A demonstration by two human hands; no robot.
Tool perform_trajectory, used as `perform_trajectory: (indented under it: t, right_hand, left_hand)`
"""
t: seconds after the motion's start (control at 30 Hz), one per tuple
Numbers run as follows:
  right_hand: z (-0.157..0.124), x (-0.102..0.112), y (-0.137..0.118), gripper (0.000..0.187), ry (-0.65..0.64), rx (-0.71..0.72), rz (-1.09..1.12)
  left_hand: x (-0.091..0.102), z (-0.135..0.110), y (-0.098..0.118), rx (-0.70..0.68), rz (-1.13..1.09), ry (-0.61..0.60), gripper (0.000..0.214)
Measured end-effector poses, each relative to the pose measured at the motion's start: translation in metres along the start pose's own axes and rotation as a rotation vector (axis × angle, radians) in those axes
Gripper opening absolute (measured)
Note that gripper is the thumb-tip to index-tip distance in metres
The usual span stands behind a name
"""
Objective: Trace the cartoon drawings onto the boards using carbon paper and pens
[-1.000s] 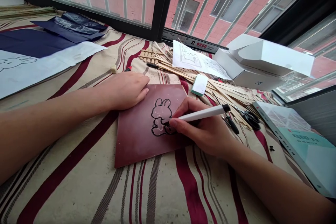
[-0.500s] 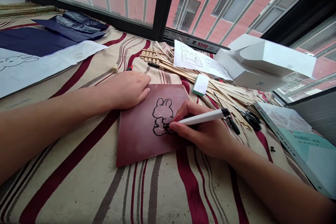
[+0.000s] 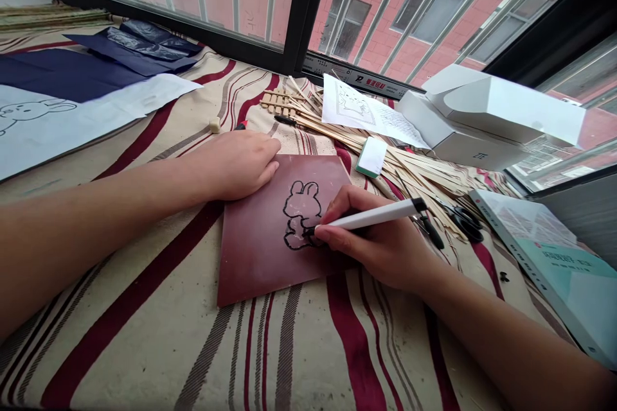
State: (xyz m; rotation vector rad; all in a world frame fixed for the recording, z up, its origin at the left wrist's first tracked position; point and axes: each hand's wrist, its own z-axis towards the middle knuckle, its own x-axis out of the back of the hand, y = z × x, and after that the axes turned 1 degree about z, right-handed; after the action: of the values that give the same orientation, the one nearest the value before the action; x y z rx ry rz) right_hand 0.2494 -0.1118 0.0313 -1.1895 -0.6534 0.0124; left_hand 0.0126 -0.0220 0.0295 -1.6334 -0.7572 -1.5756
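Observation:
A reddish-brown board lies flat on the striped cloth. On it is a thick black outline of a small bear-like or rabbit-like figure. My right hand pinches a white marker, its black tip touching the lower part of the drawing and its rear end pointing right. That hand covers part of the board's right side. My left hand rests with curled fingers over the board's upper left corner, the thumb lying on its surface. Some of its fingers are hidden.
Beyond the board lie thin wooden strips, a white-and-green eraser, a drawing sheet and black-handled scissors. A white box and a book stand right. Dark blue sheets and a paper drawing lie left.
The whole view has shifted slightly, so everything sits a little further right. The marker tip stays on the same part of the drawing, and both hands keep their hold.

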Motion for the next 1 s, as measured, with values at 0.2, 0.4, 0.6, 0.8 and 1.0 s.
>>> perform_trajectory:
  t: [0.2,0.4,0.6,0.8,1.0]
  right_hand:
    - [0.0022,-0.0046,-0.0003,0.022,-0.022,-0.021,0.031]
    - [0.0033,-0.0055,0.0022,0.026,-0.049,-0.036,0.083]
    - [0.002,-0.0049,0.0011,0.026,-0.055,-0.036,0.067]
    - [0.0011,-0.0023,-0.0014,0.029,-0.056,-0.074,0.043]
    - [0.0023,-0.0025,-0.0013,0.021,0.008,-0.025,-0.048]
  left_hand:
    - [-0.0033,0.0001,-0.003,-0.026,0.013,0.04,0.039]
    - [-0.0013,0.0002,-0.0014,-0.022,0.036,0.027,0.038]
    - [-0.0023,-0.0001,-0.0028,-0.012,0.026,0.007,0.04]
    - [-0.007,0.0003,-0.0069,-0.032,0.005,0.041,0.041]
    - [-0.0053,0.0004,-0.0062,-0.025,0.01,0.031,0.041]
